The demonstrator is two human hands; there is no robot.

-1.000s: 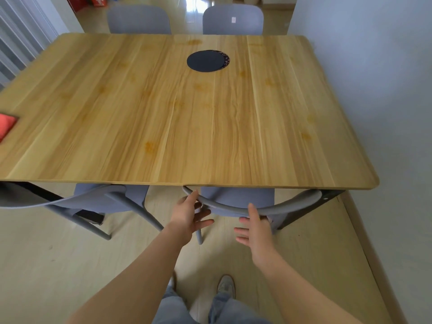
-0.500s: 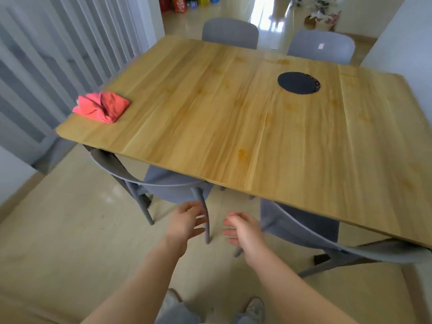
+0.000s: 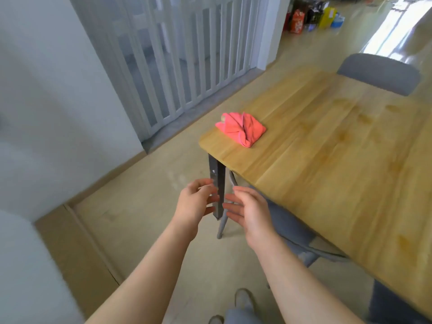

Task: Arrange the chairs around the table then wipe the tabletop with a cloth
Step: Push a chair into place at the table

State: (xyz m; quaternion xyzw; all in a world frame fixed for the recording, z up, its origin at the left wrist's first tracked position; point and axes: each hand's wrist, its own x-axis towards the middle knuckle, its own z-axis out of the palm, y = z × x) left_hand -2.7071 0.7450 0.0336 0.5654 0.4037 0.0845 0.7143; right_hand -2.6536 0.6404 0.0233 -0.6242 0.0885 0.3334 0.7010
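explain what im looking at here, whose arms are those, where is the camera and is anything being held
There is no machine here. A person wears a camera on the head, and it looks down at their own bare arms. The left hand and the right hand are open in front of the body and hold nothing. On the wooden table, a crumpled pink cloth lies near the corner. The near chair is tucked under the table's edge, and the far chair stands at the opposite side.
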